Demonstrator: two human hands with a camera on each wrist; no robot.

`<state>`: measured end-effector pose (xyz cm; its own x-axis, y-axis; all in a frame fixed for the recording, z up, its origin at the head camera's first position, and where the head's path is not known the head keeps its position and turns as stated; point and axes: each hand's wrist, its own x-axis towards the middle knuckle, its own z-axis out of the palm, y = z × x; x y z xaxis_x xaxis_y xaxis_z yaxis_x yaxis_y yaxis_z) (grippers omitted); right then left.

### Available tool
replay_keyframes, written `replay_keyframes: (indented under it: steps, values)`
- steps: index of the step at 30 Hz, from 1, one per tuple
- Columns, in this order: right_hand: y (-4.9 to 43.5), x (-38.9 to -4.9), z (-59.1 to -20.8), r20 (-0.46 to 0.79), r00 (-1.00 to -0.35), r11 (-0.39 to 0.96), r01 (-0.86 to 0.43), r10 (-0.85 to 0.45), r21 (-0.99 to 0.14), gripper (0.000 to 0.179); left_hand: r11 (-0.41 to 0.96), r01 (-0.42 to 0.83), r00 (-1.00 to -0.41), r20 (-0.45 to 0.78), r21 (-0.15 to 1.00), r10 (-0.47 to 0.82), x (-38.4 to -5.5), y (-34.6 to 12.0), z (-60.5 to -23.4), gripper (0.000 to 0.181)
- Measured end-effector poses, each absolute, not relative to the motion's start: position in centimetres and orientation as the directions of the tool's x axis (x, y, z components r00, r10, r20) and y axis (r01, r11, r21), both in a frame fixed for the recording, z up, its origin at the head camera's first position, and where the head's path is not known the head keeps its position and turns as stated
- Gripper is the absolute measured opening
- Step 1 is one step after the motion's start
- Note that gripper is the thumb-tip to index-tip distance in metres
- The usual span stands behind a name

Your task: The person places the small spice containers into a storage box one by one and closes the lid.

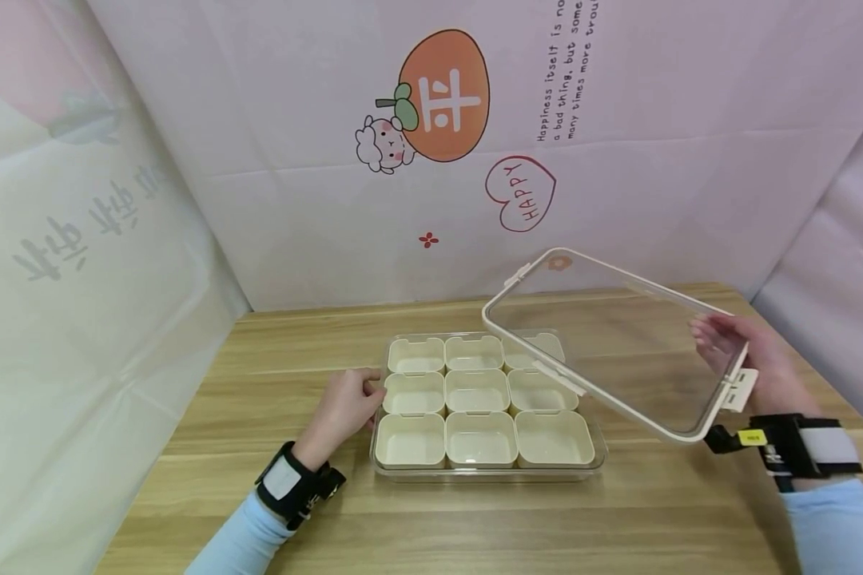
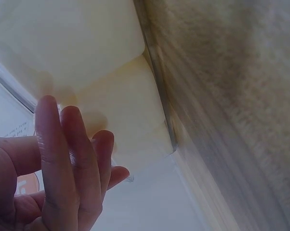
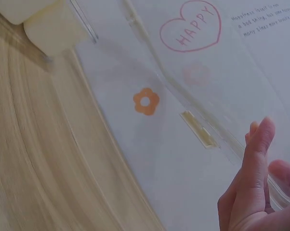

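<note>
A clear plastic box [image 1: 492, 473] stands on the table, holding cream-coloured bins [image 1: 480, 438] in rows. My left hand [image 1: 345, 403] is at the box's left side, fingertips at its wall; in the left wrist view the fingers [image 2: 77, 159] are loosely extended against the clear side. My right hand [image 1: 762, 359] grips the right end of a clear lid [image 1: 633, 351] with a cream rim, thumb and fingers on either side of its edge. The lid is tilted above the table, its left part overlapping the right-hand bins in the head view. Cream clips sit along the lid's rim.
Under everything is a wood-grain table [image 1: 273, 351]. A pale printed cloth [image 1: 295, 224] hangs behind it, and more cloth [image 1: 79, 335] hangs on the left. Black straps with cameras [image 1: 295, 483] are on both wrists, above light blue sleeves.
</note>
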<state>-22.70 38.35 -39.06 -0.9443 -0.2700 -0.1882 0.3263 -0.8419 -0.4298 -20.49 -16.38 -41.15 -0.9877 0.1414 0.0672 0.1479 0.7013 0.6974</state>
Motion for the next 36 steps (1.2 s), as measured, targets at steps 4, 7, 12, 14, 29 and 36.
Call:
replay_keyframes:
  steps: [4, 7, 12, 14, 29, 36]
  values:
    - [37.2, -23.2, -39.3, -0.169, -0.937, -0.822, 0.349, -0.305, -0.450, 0.041, 0.702, 0.149, -0.988, 0.071, 0.696, 0.139, -20.5, -16.4, -41.2, 0.034]
    - [36.3, -23.6, -39.4, -0.164, -0.935, -0.808, 0.356, -0.316, -0.469, 0.042, 0.701, 0.145, -0.988, 0.068, 0.698, 0.136, -20.4, -16.4, -41.2, 0.034]
    - [35.0, -24.0, -39.5, -0.171, -0.940, -0.782, 0.340, -0.294, -0.522, 0.040, 0.699, 0.135, -0.990, 0.058, 0.702, 0.132, -20.5, -16.5, -41.2, 0.034]
    - [34.6, -24.1, -39.5, -0.172, -0.940, -0.780, 0.340, -0.294, -0.525, 0.040, 0.695, 0.129, -0.990, 0.051, 0.707, 0.131, -20.5, -16.5, -41.2, 0.034]
    - [31.8, -24.9, -39.3, -0.173, -0.919, -0.732, 0.389, -0.356, -0.560, 0.042, 0.665, 0.112, -0.992, 0.038, 0.739, 0.124, -20.6, -16.6, -41.1, 0.033]
    - [30.7, -25.1, -39.2, -0.193, -0.913, -0.716, 0.402, -0.359, -0.570, 0.039, 0.702, 0.132, -0.989, 0.049, 0.700, 0.137, -20.8, -17.0, -41.3, 0.032]
